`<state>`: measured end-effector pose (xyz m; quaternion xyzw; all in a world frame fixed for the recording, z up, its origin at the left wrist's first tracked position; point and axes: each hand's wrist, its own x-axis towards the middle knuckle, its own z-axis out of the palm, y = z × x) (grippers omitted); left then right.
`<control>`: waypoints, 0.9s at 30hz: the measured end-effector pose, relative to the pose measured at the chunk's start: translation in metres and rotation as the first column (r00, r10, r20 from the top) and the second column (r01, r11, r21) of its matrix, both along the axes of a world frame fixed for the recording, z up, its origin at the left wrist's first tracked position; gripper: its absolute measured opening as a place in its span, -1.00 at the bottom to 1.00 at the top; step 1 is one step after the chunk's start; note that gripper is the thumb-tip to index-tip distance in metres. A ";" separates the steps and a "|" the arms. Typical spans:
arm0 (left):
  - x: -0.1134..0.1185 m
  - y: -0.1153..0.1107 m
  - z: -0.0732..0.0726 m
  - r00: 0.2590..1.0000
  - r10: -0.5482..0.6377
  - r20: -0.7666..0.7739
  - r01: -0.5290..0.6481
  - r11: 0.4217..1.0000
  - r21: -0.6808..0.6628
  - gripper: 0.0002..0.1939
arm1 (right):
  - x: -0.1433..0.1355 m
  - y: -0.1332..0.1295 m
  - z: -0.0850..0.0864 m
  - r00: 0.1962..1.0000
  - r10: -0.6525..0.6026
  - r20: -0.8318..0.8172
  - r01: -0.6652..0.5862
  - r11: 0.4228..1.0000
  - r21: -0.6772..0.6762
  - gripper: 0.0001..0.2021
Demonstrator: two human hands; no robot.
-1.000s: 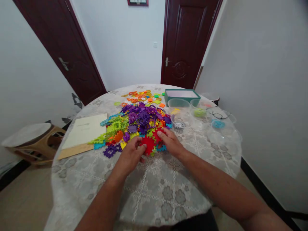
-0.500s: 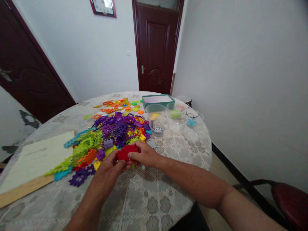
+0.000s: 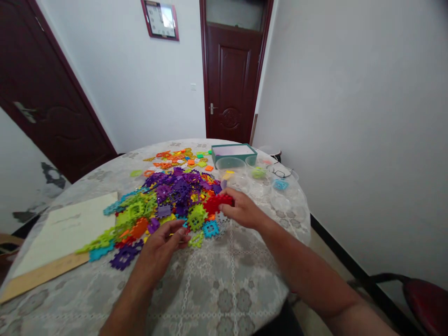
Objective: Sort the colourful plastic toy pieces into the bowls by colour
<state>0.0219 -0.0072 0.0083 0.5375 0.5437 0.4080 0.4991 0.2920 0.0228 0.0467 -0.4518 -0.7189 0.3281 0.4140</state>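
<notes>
My right hand [image 3: 241, 208] pinches a red toothed plastic building piece [image 3: 216, 203] between thumb and fingers, over the right edge of a heap of coloured pieces. At the heap's near edge, my left hand [image 3: 166, 241] is half curled with its fingers apart and holds nothing I can make out. A bit of red shows just beyond its fingertips. Between the hands lie a lime green piece [image 3: 197, 217] and a blue square piece [image 3: 210, 228]. Purple pieces [image 3: 180, 189] fill the middle of the heap.
Clear plastic bowls [image 3: 231, 163], one with blue pieces [image 3: 280, 185], stand at the right beside eyeglasses [image 3: 282, 173]. Behind them is a green box [image 3: 234, 156]. A paper-covered board [image 3: 66, 228] lies left, and orange pieces [image 3: 171, 158] spread at the back.
My right hand has carried the red piece away from my left hand, to the right and slightly forward. My left hand has let go of it. The view has tilted up slightly.
</notes>
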 end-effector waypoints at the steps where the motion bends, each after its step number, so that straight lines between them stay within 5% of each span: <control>1: -0.001 0.001 -0.001 1.000 -0.001 -0.014 0.002 1.000 0.015 -0.37 | 0.016 -0.004 0.006 0.996 -0.067 0.052 0.064 0.997 0.049 -0.84; 4: -0.003 0.003 -0.005 0.998 0.001 -0.066 0.003 0.998 0.062 -0.39 | 0.068 -0.018 0.019 0.919 -0.334 0.209 0.294 0.934 0.201 -0.82; 8: -0.003 -0.001 0.000 0.988 0.068 -0.141 -0.048 0.989 0.141 -0.48 | 0.140 -0.030 0.021 0.644 -0.672 0.365 0.524 0.735 0.430 -0.75; 10: -0.003 -0.004 0.005 0.981 0.121 -0.150 -0.094 0.980 0.176 -0.53 | 0.170 -0.029 0.014 0.490 -0.751 0.443 0.549 0.660 0.512 -0.76; 13: -0.004 -0.006 0.007 0.970 0.202 -0.133 -0.171 0.962 0.214 -0.59 | 0.202 -0.022 -0.004 0.368 -0.752 0.547 0.512 0.655 0.555 -0.72; 17: -0.009 -0.004 0.001 0.954 0.275 -0.116 -0.240 0.939 0.246 -0.65 | 0.222 -0.014 -0.026 0.370 -0.700 0.611 0.503 0.704 0.501 -0.60; 21: -0.011 -0.005 -0.003 0.956 0.269 -0.119 -0.232 0.939 0.253 -0.66 | 0.219 -0.013 -0.030 0.419 -0.681 0.600 0.467 0.729 0.501 -0.58; 25: -0.012 -0.006 -0.005 0.955 0.246 -0.166 -0.201 0.947 0.250 -0.68 | 0.182 -0.019 -0.019 0.471 -0.725 0.503 0.398 0.683 0.612 -0.64; 27: -0.012 -0.005 -0.007 0.953 0.221 -0.207 -0.166 0.953 0.253 -0.69 | 0.150 -0.023 -0.015 0.579 -0.642 0.504 0.344 0.752 0.563 -0.68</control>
